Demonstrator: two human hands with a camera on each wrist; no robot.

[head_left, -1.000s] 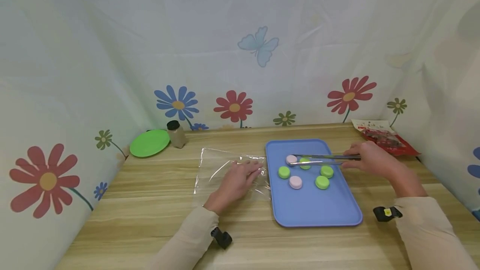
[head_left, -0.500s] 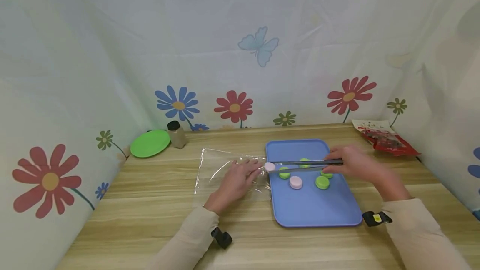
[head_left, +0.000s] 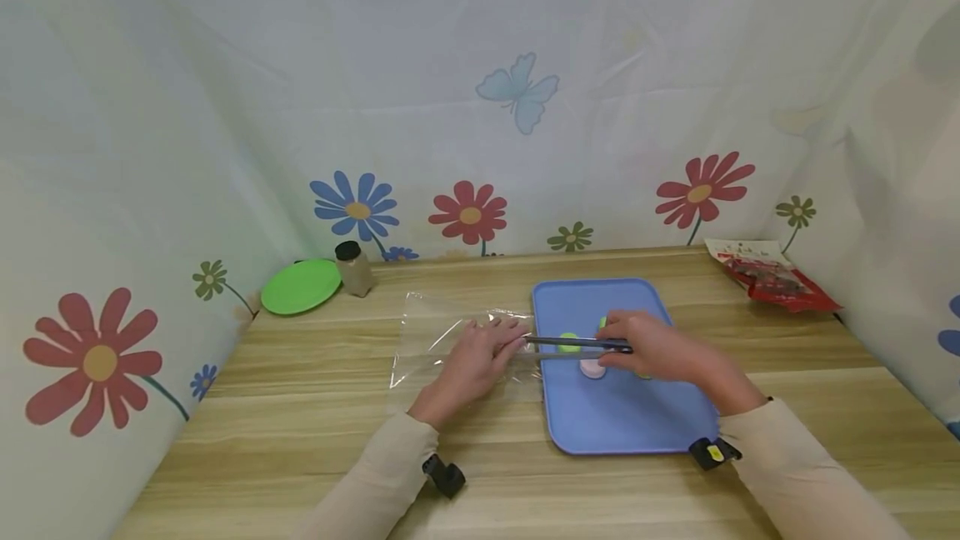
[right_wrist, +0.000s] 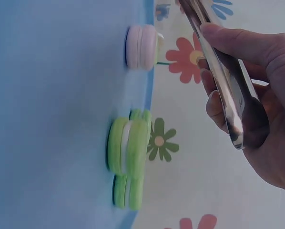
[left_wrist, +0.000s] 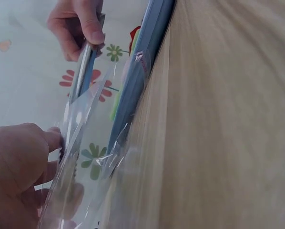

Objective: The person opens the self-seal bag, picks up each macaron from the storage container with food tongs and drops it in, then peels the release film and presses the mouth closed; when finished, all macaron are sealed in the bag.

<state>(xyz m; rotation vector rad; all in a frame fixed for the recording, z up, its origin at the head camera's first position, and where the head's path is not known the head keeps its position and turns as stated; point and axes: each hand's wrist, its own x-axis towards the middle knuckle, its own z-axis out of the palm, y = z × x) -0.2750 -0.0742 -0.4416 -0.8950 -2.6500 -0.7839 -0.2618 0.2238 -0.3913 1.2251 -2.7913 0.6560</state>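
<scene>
My right hand (head_left: pixel 652 348) grips a pair of metal tongs (right_wrist: pixel 223 81) near their hinged end. They reach leftward over the blue tray (head_left: pixel 630 423), and their far ends run into the mouth of a clear plastic bag (left_wrist: pixel 97 124). My left hand (head_left: pixel 476 361) holds that bag near its mouth, at the tray's left edge. The tong tips and any macaron between them are hidden behind the left fingers in the head view. A pink macaron (right_wrist: pixel 141 46) and several green macarons (right_wrist: pixel 127 145) lie on the tray, some partly covered by the right hand in the head view.
At the back left, a green plate (head_left: pixel 300 287) leans beside a black-lidded jar (head_left: pixel 353 270). A red and white snack packet (head_left: pixel 772 277) lies at the back right. A flowered curtain (head_left: pixel 420 132) encloses the wooden table (head_left: pixel 322 440).
My right hand carries the tongs left from over the tray to the bag. The pink macaron between their tips goes with them and passes out of sight. My left hand stays in place.
</scene>
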